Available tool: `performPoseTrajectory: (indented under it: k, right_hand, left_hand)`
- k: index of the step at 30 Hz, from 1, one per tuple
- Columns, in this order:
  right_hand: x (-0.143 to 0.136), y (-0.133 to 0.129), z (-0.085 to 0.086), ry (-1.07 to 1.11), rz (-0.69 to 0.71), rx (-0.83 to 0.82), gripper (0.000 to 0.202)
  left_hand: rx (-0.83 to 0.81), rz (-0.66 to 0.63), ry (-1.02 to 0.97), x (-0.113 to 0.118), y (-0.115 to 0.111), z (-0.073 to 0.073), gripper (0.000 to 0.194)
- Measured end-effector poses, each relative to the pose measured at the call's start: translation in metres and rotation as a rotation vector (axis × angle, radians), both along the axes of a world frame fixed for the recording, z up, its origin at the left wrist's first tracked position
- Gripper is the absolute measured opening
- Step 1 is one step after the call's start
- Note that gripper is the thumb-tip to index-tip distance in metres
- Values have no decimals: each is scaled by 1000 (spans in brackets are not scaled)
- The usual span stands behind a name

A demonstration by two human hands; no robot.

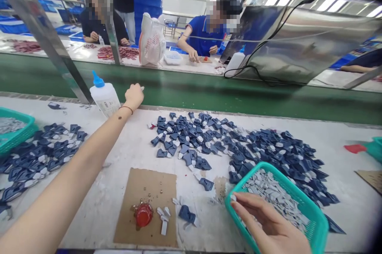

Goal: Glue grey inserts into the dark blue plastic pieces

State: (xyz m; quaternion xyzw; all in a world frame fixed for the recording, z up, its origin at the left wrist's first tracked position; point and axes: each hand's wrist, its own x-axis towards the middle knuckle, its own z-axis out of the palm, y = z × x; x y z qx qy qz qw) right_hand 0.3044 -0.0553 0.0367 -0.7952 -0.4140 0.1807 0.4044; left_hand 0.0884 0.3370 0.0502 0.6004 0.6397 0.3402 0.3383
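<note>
My left hand (134, 95) is stretched far out at the edge of the green belt, past the white bottle with a blue nozzle cap (105, 95). Its fingers are curled, and a small pale tip shows at them that I cannot make out. Over the turquoise basket (321, 222), my right hand (268, 222) pinches a small pale grey piece (233, 197) between thumb and finger. Many like pieces (274, 194) fill that basket. A cardboard sheet (125, 206) carries a red cap (143, 215) in clear liquid and several grey strips (164, 222). Beside it lies a dark blue part (186, 214).
Dark blue parts (191, 134) are heaped across the middle and right, with another heap (44, 150) at left. A second turquoise basket (18, 138) stands at the left edge. A metal post (56, 43) rises at left. Across the green belt (185, 91), people sit working.
</note>
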Motion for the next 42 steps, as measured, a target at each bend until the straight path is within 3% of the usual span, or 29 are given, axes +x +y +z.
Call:
performPoseTrajectory:
  k: [4, 8, 10, 12, 18, 22, 28, 31, 36, 42]
  right_hand:
    - [-48, 20, 0, 51, 315, 28, 18]
    - [-90, 34, -6, 108, 585, 8, 13]
    - [-106, 37, -10, 113, 670, -29, 11]
    - [-117, 39, -12, 91, 736, -69, 11]
    - [-134, 48, -10, -57, 846, -168, 15]
    - [-142, 54, -4, -153, 877, -233, 18]
    - [-148, 59, 3, -179, 858, -236, 21]
    - [-141, 60, 8, 43, 760, -215, 13]
    - [-127, 55, 12, 556, 495, -225, 24]
    - [-127, 45, 21, 658, 470, -200, 21]
  left_hand:
    - [-54, -202, -352, -6, -58, 20, 21]
    - [-149, -347, -641, -36, -134, 29, 14]
    - [-261, -390, -837, -56, -172, 24, 12]
    - [-358, -352, -965, -76, -205, 13, 14]
    - [-477, -90, -945, -118, -275, -28, 33]
    - [-456, 15, -909, -131, -301, -45, 30]
    - [-446, -29, -945, -135, -317, -50, 23]
    - [-437, -58, -971, -131, -320, -46, 23]
    - [-417, -132, -1054, -112, -327, -38, 21]
    - [-465, -175, -1093, -93, -335, -35, 22]
